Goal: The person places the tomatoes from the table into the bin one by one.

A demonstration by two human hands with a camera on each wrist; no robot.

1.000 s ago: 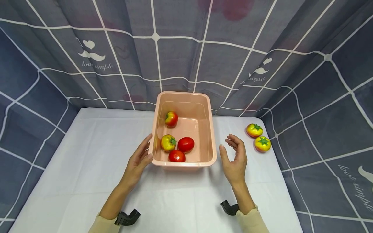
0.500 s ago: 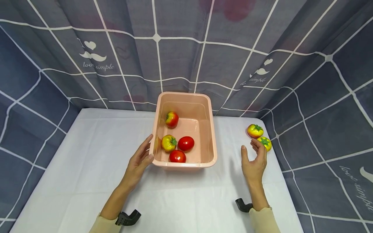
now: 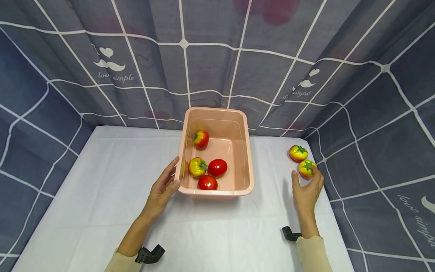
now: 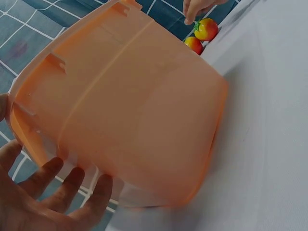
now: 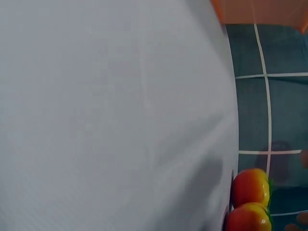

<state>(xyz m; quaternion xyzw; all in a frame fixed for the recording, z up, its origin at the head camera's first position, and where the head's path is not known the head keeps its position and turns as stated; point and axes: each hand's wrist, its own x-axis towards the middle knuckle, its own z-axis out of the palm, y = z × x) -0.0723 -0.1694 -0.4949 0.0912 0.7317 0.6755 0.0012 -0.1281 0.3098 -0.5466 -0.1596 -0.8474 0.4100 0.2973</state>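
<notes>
The pink plastic bin (image 3: 239,151) holds several fruits. Inside lie a yellow-green tomato (image 3: 197,167), two glossy red tomatoes (image 3: 217,167) and a red-yellow fruit (image 3: 201,139). My left hand (image 3: 161,189) rests against the bin's left side near its front corner, thumb apart from the extended fingers (image 4: 73,185). At the right, my right hand (image 3: 308,192) reaches around the nearer yellow-red tomato (image 3: 306,169), thumb on one side and fingers on the other. In the right wrist view a gap shows between fingers and fruit. A second yellow-red tomato (image 3: 298,153) lies just behind it.
A white cloth (image 3: 136,151) covers the table. Dark grey checked curtains (image 3: 210,68) stand behind it and at both sides, and the two loose tomatoes lie near the right curtain. A black wrist mount (image 3: 149,254) sits on each forearm.
My right hand has moved right, from beside the bin to the nearer loose tomato. The left hand stays at the bin, and the fruits keep their places.
</notes>
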